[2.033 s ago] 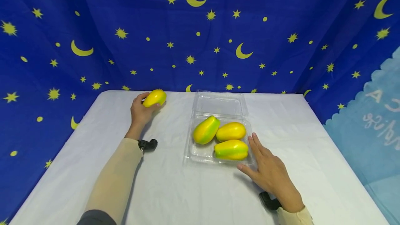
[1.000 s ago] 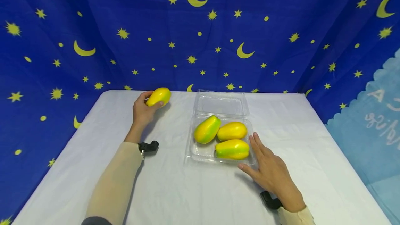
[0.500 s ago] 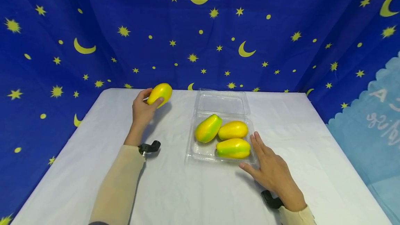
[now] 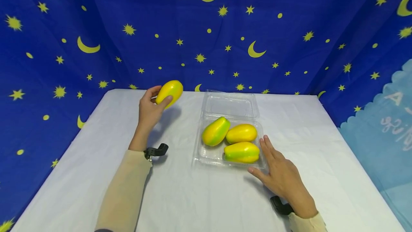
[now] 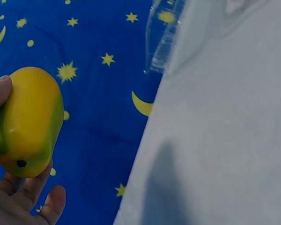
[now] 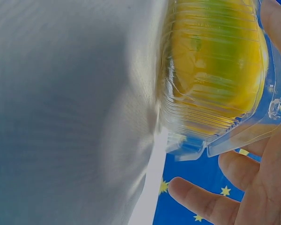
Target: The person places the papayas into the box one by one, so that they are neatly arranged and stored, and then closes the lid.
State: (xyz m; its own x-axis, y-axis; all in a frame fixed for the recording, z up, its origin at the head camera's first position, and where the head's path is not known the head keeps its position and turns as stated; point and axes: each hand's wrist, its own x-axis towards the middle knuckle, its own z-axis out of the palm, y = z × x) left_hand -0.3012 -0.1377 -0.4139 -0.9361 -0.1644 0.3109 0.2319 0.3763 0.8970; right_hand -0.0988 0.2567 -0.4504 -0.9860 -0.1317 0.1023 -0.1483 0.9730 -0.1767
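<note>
My left hand [image 4: 149, 110] grips a yellow-green papaya [image 4: 170, 91] above the table's back left, thumb along its near side. In the left wrist view the same papaya [image 5: 30, 122] shows its dark end spot, with the thumb and several fingers around it. Three more papayas, one tilted at left [image 4: 215, 131] and two lying sideways at right, sit in a clear plastic clamshell box [image 4: 210, 153]. At the box's right edge, my right hand [image 4: 283, 176] lies with fingers extended and thumb spread near the front corner. The right wrist view shows its fingers by the box's clear rim [image 6: 271, 131].
The box's hinged lid [image 4: 229, 105] lies folded back toward the table's rear edge. A white cloth covers the table [image 4: 206, 199]. Behind it hangs a blue curtain [image 4: 180, 17] with yellow moons and stars. Black wrist cameras [image 4: 157, 150] sit on both wrists.
My left hand has lifted the papaya higher off the table and moved it slightly right. My right hand keeps its place beside the box; the view has shifted slightly.
</note>
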